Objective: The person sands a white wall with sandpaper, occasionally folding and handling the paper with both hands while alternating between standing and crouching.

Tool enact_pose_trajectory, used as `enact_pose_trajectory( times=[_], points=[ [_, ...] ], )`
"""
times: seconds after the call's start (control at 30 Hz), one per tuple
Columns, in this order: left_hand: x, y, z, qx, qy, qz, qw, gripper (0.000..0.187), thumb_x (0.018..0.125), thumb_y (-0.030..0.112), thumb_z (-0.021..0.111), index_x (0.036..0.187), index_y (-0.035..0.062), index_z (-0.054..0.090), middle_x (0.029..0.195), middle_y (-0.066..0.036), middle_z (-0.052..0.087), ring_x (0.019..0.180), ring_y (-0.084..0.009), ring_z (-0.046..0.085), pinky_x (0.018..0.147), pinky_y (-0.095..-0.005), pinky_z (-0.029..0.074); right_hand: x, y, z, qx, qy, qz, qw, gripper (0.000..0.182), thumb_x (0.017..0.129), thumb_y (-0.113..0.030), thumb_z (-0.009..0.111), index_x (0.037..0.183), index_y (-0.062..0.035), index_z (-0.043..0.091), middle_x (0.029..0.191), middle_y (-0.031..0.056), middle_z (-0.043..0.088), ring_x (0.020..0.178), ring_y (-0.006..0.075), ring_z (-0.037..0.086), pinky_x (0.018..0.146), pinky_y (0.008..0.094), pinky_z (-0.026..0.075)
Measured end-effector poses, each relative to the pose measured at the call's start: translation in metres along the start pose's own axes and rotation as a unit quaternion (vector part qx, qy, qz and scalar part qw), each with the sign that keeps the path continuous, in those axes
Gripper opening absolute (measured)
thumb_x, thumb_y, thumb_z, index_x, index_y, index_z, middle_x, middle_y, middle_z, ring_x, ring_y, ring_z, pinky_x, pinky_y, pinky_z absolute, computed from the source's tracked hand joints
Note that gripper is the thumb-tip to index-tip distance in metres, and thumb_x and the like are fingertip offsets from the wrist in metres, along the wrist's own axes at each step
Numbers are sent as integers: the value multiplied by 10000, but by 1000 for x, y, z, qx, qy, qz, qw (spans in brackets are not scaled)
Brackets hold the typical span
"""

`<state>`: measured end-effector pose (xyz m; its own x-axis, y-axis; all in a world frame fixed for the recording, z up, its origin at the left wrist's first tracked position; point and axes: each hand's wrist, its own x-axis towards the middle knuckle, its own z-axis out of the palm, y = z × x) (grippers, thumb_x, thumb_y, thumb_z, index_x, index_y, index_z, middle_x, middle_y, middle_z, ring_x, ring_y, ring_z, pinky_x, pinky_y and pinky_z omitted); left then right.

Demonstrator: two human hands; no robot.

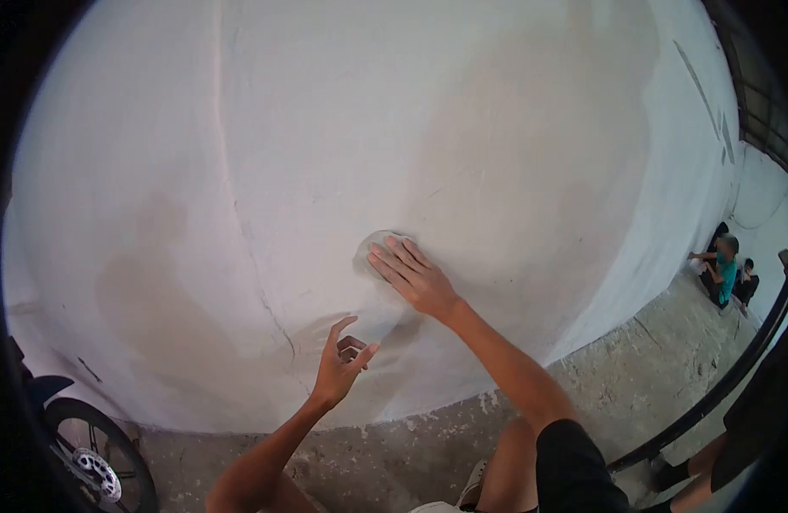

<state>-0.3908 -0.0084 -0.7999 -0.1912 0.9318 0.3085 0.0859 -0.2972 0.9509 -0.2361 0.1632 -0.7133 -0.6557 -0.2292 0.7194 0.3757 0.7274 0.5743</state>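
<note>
Dark sleeve (573, 470): covers the person's upper right arm, at the lower edge of the view.
Right hand (420, 278): fingers stretched, laid flat over the grey pad (367, 255).
Grey pad: lies between this hand and the wall (326, 111); whether it is cloth or sponge, one cannot tell.
Left hand (338, 363): half curled, thumb and index finger apart, below the pad.
Wall: white, with soft shadows and a thin crack (262, 295) to the left of the hands.
Floor (445, 445): rough and grey, with pale flakes near the wall.
Lower left: spoked wheel (138, 466) with brake disc (108, 486).
Far right: people (724, 272) low beside the wall; a curved black bar (710, 409) is nearer.
</note>
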Motion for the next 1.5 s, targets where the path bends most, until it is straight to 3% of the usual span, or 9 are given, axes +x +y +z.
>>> enact_pose_trajectory(
  times=[0.23,0.33,0.43,0.5,0.53,0.57,0.67,0.77,1.5],
  points=[
    [-5,-3,-1,39,-8,-7,999,583,934,178,677,1408,52,362,839,-61,593,693,-108,572,617,-249,486,61,126,-65,-105,60,-29,992,456,890,-66,549,1343,-18,533,1451,96,493,1368,317,423,1154,473,333],
    [-5,-8,-3,28,-12,-5,1000,556,951,181,647,1411,52,362,846,-65,603,704,-113,575,622,-252,484,77,144,-92,-96,106,58,988,410,927,-27,535,1335,15,517,1417,152,512,1350,363,432,1127,481,361],
    [-2,-6,1,57,-32,-17,998,498,978,209,603,1399,54,388,871,-71,619,719,-126,588,625,-255,480,53,108,-83,85,315,322,889,374,986,-89,510,1328,58,492,1323,283,536,1236,430,512,1037,458,426],
    [-1,-11,4,36,-11,-3,999,464,990,219,583,1390,62,409,866,-71,625,726,-132,603,624,-257,476,2,26,-56,214,166,402,875,406,964,-125,553,1318,67,499,1291,290,555,1153,430,570,964,434,478],
    [-2,-12,7,22,0,6,1000,410,987,209,588,1339,43,462,865,-70,631,749,-133,616,632,-265,478,-14,-16,-54,283,161,346,880,264,972,-134,574,1161,42,625,1014,289,651,994,391,658,789,385,521],
    [0,-16,6,30,6,4,1000,410,987,209,588,1339,43,462,865,-70,631,749,-133,616,632,-265,478,-33,-45,-52,385,6,345,856,258,974,-165,582,1144,20,642,1029,294,648,1000,372,670,792,367,522],
    [3,-24,6,46,-22,13,999,252,982,201,595,1132,3,551,932,-75,649,795,-139,635,626,-267,487,-56,-87,-51,528,-59,439,725,330,1001,-302,567,906,11,615,667,105,521,615,101,494,566,301,392],
    [5,-15,25,39,-2,-10,999,255,974,202,612,1131,12,542,964,-78,659,823,-151,656,624,-267,492,-74,-86,-43,574,-127,530,611,402,1005,-378,557,825,-19,579,649,-8,384,619,72,326,525,301,300],
    [15,-17,33,2,-173,-218,960,348,932,272,691,1169,30,607,1040,-31,638,866,-119,603,700,-292,492,-92,-79,-35,646,-103,625,425,452,965,-442,599,1079,-9,660,809,-23,569,715,66,483,612,271,403]
  ],
)
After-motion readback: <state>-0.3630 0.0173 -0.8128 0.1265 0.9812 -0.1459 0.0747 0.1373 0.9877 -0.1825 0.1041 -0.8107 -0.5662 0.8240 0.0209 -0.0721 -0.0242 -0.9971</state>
